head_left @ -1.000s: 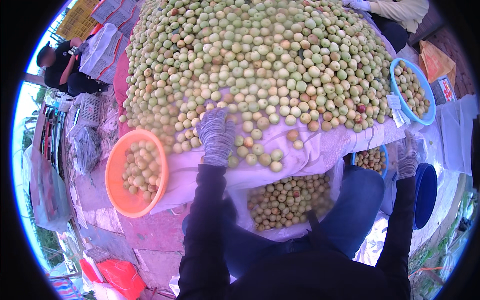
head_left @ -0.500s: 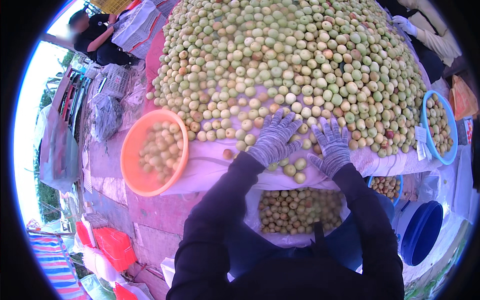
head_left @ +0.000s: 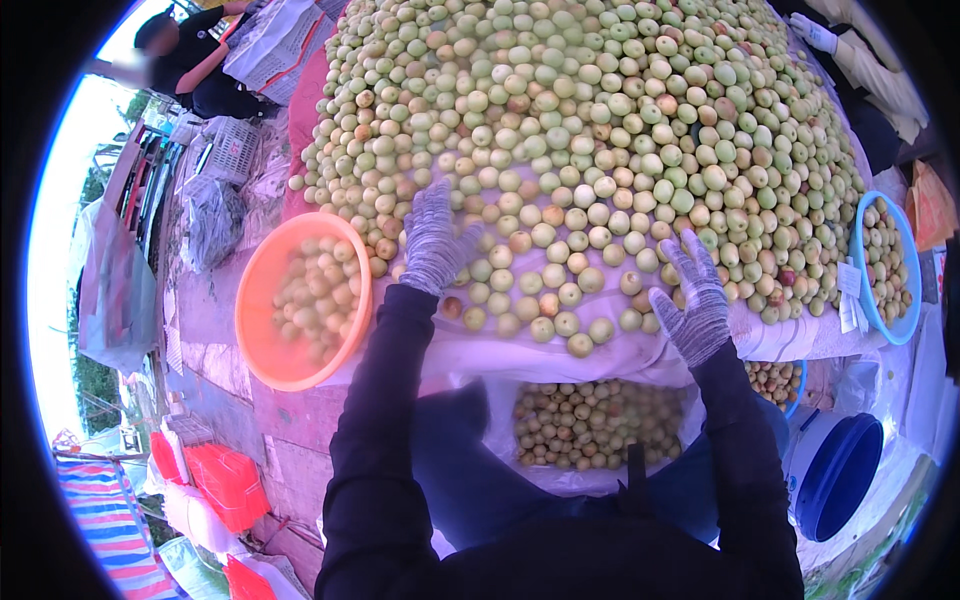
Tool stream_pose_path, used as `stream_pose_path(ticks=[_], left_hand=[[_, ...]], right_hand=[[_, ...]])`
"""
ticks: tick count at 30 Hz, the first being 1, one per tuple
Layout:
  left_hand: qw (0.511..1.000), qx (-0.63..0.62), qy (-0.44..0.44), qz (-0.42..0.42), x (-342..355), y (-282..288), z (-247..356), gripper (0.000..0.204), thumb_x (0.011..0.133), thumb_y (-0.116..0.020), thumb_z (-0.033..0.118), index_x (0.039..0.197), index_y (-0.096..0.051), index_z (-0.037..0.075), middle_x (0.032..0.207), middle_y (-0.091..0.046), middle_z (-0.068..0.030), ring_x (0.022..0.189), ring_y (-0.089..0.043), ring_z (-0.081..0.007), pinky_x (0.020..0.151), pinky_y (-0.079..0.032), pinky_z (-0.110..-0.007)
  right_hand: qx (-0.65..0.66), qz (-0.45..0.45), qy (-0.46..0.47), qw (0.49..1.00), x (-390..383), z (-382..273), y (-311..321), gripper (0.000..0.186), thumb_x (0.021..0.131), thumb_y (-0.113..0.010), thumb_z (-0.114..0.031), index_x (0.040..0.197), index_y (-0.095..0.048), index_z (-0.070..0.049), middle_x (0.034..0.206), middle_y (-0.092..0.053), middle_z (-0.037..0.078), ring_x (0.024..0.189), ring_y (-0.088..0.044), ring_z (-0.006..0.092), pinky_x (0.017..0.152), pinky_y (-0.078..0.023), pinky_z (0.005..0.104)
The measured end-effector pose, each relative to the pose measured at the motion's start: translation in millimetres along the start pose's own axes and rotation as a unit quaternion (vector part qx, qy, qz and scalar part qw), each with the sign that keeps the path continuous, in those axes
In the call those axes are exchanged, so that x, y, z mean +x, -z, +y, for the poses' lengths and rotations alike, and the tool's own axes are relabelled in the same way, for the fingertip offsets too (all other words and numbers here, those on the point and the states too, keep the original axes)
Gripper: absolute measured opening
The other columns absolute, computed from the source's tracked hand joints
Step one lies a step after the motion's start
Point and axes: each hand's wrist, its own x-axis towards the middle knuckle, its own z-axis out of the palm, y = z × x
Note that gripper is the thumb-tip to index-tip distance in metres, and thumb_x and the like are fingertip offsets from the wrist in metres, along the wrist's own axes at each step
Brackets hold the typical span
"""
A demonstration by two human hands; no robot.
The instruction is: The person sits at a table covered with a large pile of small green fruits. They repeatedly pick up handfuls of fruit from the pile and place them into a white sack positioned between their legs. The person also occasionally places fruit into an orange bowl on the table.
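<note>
A big heap of small round pale-green and blush fruit (head_left: 600,130) covers a cloth-draped surface (head_left: 620,355) in front of me. My left hand (head_left: 433,238), in a striped grey glove, rests with fingers stretched among the fruit at the heap's near left. My right hand (head_left: 694,298), gloved alike, is open at the near right, fingers apart beside scattered fruit. An orange bowl (head_left: 250,340) of fruit sits left of my left hand. A blue basin (head_left: 900,322) with fruit stands at the far right. More fruit (head_left: 560,425) lies in a plastic-lined container between my legs.
A person in black (head_left: 200,80) is at upper left by white crates (head_left: 265,60); a gloved co-worker (head_left: 865,75) is at upper right. A blue bucket (head_left: 840,470), another blue basin (head_left: 795,385), red plastic items (head_left: 225,480) and a striped tarp (head_left: 110,530) lie around me.
My right hand came up from the right side onto the fruit, then moved slightly right. My left hand met it near the middle, then moved back left, leaving spread fruit between them.
</note>
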Motion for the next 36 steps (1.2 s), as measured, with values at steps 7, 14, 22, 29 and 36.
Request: stream_pose_path(ticks=[7, 14, 22, 29, 36], left_hand=[[0.993, -0.013, -0.037, -0.112, 19, -2, 38, 0.035, 0.077, -0.060, 0.015, 0.110, -0.055, 0.005, 0.103, -0.060, -0.0150, 0.096, -0.058, -0.0294, 0.084, -0.045, -0.039], [0.979, -0.139, 0.051, -0.138, 4, 9, 35, 0.022, 0.075, -0.063, 0.016, 0.090, -0.052, 0.004, 0.083, -0.059, -0.0125, 0.076, -0.059, -0.0290, 0.070, -0.048, -0.037], [0.993, -0.003, 0.007, -0.116, 90, 0, -38, 0.022, 0.077, -0.063, 0.019, 0.096, -0.056, 0.008, 0.090, -0.061, -0.0132, 0.081, -0.059, -0.0291, 0.074, -0.047, -0.034], [0.983, -0.024, 0.050, -0.177, 92, 13, -37, 0.035, 0.076, -0.066, 0.026, 0.104, -0.056, 0.007, 0.098, -0.061, -0.0141, 0.093, -0.059, -0.0271, 0.082, -0.047, -0.036], [0.948, -0.006, 0.050, -0.314, 93, 21, -25, 0.046, 0.074, -0.068, 0.028, 0.112, -0.055, 0.008, 0.103, -0.060, -0.0146, 0.094, -0.059, -0.0277, 0.082, -0.046, -0.035]], right_hand=[[0.026, -0.036, 0.013, 0.999, -2, -16, -9, 0.052, 0.073, -0.065, -0.018, 0.122, -0.050, -0.004, 0.130, -0.041, 0.017, 0.120, -0.039, 0.0327, 0.101, -0.031, 0.0417], [0.178, -0.026, -0.033, 0.983, -6, -18, -17, 0.045, 0.075, -0.064, -0.014, 0.117, -0.053, -0.001, 0.122, -0.049, 0.016, 0.114, -0.047, 0.0282, 0.096, -0.038, 0.0369], [0.214, -0.068, -0.038, 0.974, -6, -28, -14, 0.040, 0.078, -0.055, 0.002, 0.117, -0.050, 0.002, 0.119, -0.052, 0.014, 0.113, -0.049, 0.0220, 0.097, -0.038, 0.0321], [0.217, -0.076, -0.054, 0.972, -9, -33, -13, 0.038, 0.079, -0.062, -0.015, 0.113, -0.054, 0.000, 0.109, -0.056, 0.017, 0.106, -0.053, 0.0294, 0.090, -0.043, 0.0365], [0.203, -0.094, -0.037, 0.974, -14, -32, -18, 0.036, 0.082, -0.059, -0.017, 0.114, -0.054, -0.001, 0.105, -0.058, 0.017, 0.100, -0.056, 0.0289, 0.087, -0.045, 0.0357]])
